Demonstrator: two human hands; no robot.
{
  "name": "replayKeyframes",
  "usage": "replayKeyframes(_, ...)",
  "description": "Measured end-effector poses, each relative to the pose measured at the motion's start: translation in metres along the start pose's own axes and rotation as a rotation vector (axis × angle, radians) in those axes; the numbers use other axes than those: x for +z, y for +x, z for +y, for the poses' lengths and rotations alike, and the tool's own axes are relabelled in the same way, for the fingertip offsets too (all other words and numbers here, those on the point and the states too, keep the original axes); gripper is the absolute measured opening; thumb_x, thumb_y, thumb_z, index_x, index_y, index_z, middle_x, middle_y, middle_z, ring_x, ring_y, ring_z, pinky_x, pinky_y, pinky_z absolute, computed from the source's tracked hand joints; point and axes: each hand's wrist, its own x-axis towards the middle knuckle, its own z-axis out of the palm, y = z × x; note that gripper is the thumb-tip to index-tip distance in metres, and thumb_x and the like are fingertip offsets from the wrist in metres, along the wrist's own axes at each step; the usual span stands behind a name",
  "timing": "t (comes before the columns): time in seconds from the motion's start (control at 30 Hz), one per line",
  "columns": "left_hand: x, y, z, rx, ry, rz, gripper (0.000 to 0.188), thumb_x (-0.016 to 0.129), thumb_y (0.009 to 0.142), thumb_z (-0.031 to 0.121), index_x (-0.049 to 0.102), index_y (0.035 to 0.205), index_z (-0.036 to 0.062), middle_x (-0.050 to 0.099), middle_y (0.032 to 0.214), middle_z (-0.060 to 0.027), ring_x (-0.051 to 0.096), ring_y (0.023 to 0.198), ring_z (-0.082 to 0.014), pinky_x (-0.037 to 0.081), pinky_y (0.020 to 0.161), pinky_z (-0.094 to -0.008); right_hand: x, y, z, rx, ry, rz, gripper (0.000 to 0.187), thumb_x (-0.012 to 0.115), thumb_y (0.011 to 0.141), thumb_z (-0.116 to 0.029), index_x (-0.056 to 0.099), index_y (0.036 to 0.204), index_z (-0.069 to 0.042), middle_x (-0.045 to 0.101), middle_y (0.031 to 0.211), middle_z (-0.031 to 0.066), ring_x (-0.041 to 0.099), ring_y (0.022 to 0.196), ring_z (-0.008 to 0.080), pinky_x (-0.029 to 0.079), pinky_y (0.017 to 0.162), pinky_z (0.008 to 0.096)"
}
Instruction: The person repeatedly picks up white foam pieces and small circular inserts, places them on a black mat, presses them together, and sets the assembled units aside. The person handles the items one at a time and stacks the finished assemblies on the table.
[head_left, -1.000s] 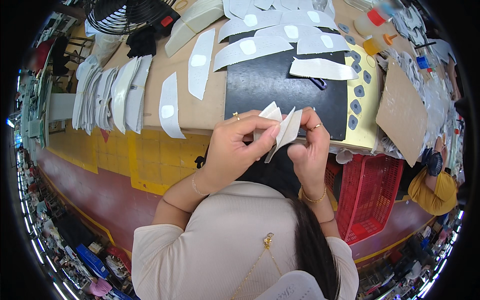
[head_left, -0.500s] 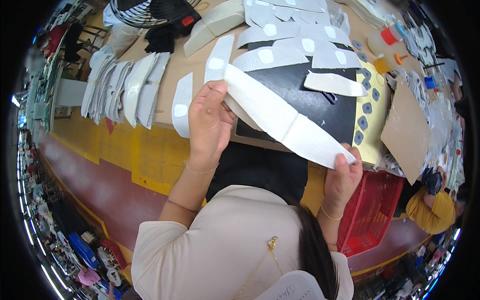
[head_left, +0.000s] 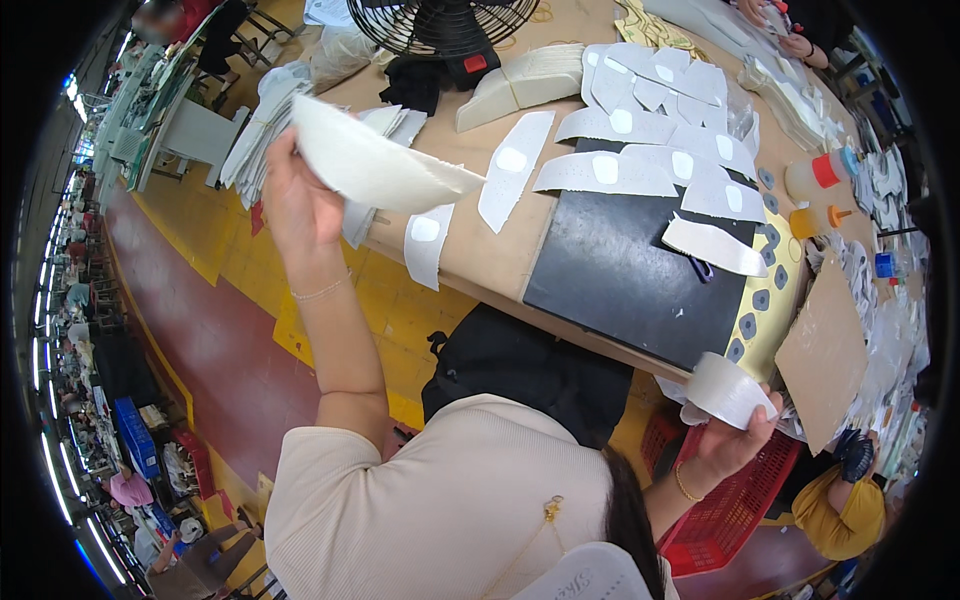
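Apparently, what was stretched as one has been parted: a curved white piece (head_left: 380, 163) is grasped by the left hand (head_left: 303, 208), a curled white strip (head_left: 730, 390) by the right hand (head_left: 735, 445).

You've got 1 black mat (head_left: 630, 285). On it: 1 plain white piece (head_left: 712, 245), 1 purple tool (head_left: 704, 271). Patched white panels (head_left: 605, 170): 2 left of it, at least 5 at or past its far edge. Right of it: 2 bottles (head_left: 803, 181), 1 brown board (head_left: 825, 350), at least 6 grey pads (head_left: 761, 299). Beyond it, leftward: 1 fan (head_left: 462, 28).
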Motion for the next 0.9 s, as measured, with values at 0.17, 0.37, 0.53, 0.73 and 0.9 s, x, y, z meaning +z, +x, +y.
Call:
replayKeyframes(0.17, 0.034, -0.002, -0.020, 0.046, 0.065, -0.218, 0.019, 0.051, 0.098, 0.004, 0.055, 0.114, -0.0051, 0.063, 0.114, -0.0273, 0.065, 0.111, -0.0377, 0.057, 0.094, -0.0450, 0.017, 0.001, 0.007, 0.009, -0.032, -0.040, 0.025, 0.066, 0.086, -0.010, 0.042, 0.083, -0.010, 0.051, 0.080, 0.0043, 0.053, 0.076, 0.0133, 0.047, 0.075, 0.0280)
replayKeyframes(0.37, 0.085, 0.015, -0.042, -0.037, 0.154, -0.539, 0.022, 0.048, 0.099, 0.005, 0.057, 0.114, -0.0078, 0.065, 0.111, -0.0287, 0.067, 0.108, -0.0354, 0.059, 0.091, -0.0411, 0.009, -0.002, 0.008, 0.020, -0.046, -0.108, 0.025, 0.068, 0.087, -0.008, 0.043, 0.081, -0.010, 0.053, 0.081, 0.0047, 0.050, 0.074, 0.0112, 0.045, 0.073, 0.0265)
replayKeyframes(0.53, 0.130, 0.015, -0.058, 0.141, 0.336, -0.662, 0.031, 0.055, 0.095, 0.003, 0.053, 0.125, -0.0021, 0.069, 0.107, -0.0162, 0.069, 0.098, -0.0256, 0.057, 0.088, -0.0332, 0.005, -0.006, 0.015, 0.033, -0.059, -0.067, 0.024, 0.067, 0.089, -0.007, 0.044, 0.082, -0.010, 0.053, 0.082, 0.0046, 0.049, 0.076, 0.0106, 0.044, 0.075, 0.0265)
replayKeyframes(0.73, 0.202, 0.063, -0.106, 0.784, 0.823, -0.855, 0.038, 0.058, 0.089, 0.002, 0.054, 0.126, 0.0073, 0.069, 0.099, -0.0174, 0.068, 0.097, -0.0326, 0.056, 0.082, -0.0376, 0.017, -0.007, 0.019, 0.022, -0.133, -0.094, 0.025, 0.067, 0.089, -0.010, 0.044, 0.081, -0.009, 0.054, 0.082, 0.0034, 0.045, 0.074, 0.0083, 0.038, 0.072, 0.0238)
replayKeyframes(0.9, 0.195, 0.107, -0.170, 1.025, 1.200, -1.116, 0.040, 0.056, 0.082, -0.007, 0.064, 0.118, 0.0091, 0.069, 0.108, -0.0177, 0.066, 0.102, -0.0326, 0.053, 0.089, -0.0364, 0.024, -0.011, 0.021, 0.005, -0.185, -0.109, 0.028, 0.069, 0.090, -0.016, 0.044, 0.079, -0.010, 0.054, 0.081, 0.0023, 0.044, 0.074, 0.0072, 0.036, 0.071, 0.0234)
